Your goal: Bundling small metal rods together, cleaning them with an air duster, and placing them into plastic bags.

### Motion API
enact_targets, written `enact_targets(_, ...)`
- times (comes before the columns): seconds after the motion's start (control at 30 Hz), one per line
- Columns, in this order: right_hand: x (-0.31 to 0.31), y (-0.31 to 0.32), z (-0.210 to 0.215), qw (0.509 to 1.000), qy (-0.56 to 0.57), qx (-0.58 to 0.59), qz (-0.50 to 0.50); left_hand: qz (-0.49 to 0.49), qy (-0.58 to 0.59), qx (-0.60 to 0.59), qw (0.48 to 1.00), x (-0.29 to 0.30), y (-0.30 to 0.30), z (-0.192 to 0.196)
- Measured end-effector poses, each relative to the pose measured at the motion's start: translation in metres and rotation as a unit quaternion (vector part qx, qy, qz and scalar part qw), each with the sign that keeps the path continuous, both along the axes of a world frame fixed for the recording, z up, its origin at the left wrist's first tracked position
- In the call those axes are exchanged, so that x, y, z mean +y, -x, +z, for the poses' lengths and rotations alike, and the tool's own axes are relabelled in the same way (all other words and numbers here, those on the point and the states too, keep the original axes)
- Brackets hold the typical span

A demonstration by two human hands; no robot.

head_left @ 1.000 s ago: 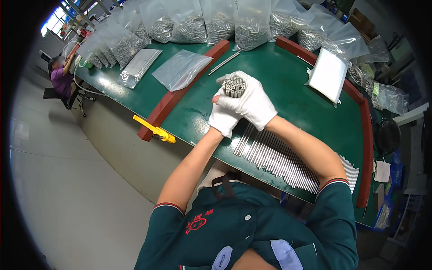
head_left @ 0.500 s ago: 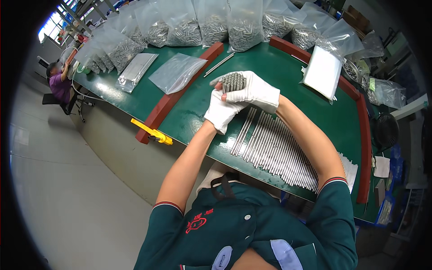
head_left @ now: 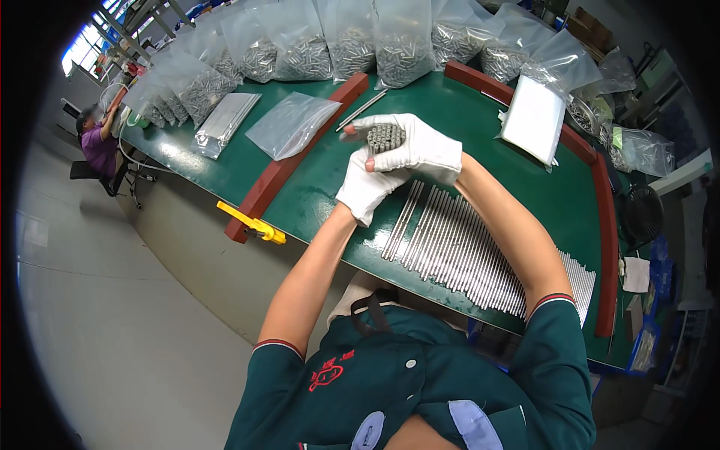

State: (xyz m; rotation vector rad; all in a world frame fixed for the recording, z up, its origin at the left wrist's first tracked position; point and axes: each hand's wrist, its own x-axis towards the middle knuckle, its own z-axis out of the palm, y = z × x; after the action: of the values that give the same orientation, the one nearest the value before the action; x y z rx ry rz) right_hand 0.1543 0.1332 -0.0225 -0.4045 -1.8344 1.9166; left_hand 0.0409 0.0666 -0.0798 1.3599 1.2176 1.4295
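A tight bundle of metal rods stands between my hands over the green table, its round ends facing up. My right hand, in a white glove with bare fingertips, curls around the bundle from the right, thumb on the near side and fingers on the far side. Below and to the left, my left hand, gloved alike, is cupped against the bundle's lower part; most of its fingers are hidden behind the right hand. A long row of thin metal rods lies side by side near the table's front edge, partly under my right forearm.
Red wooden bars border the green table; a yellow clamp grips the left bar. Clear bags of metal pins line the back. Flat plastic bags and a white stack lie aside. A seated person works far left.
The bundle has tipped slightly, showing more of its rod ends. My right fingers have opened a little away from its far side. Both hands stay in nearly the same place.
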Motion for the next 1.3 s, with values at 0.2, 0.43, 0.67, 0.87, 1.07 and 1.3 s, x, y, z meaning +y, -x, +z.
enact_targets(0.2,-0.006,0.019,-0.014,0.999,-0.038,0.013,-0.019,0.013,-0.061,-0.107,0.992,0.004,0.006,-0.024)
enact_targets(0.43,-0.02,0.012,-0.004,0.995,-0.055,0.041,-0.068,-0.016,-0.065,0.012,0.998,-0.004,0.016,-0.004)
enact_targets(0.67,-0.012,0.015,-0.019,0.999,0.006,0.005,-0.045,-0.046,-0.015,-0.068,0.997,0.002,0.019,-0.029)
enact_targets(0.87,-0.008,0.013,-0.019,1.0,0.003,0.0,-0.018,-0.027,-0.032,-0.019,0.999,-0.001,0.016,-0.025)
enact_targets(1.07,-0.004,0.016,-0.017,0.999,0.03,-0.012,-0.031,-0.02,-0.014,-0.045,0.999,0.004,0.016,-0.028)
enact_targets(1.3,0.0,0.012,-0.009,0.999,-0.016,-0.039,0.021,-0.008,-0.036,0.005,0.999,0.0,0.018,-0.018)
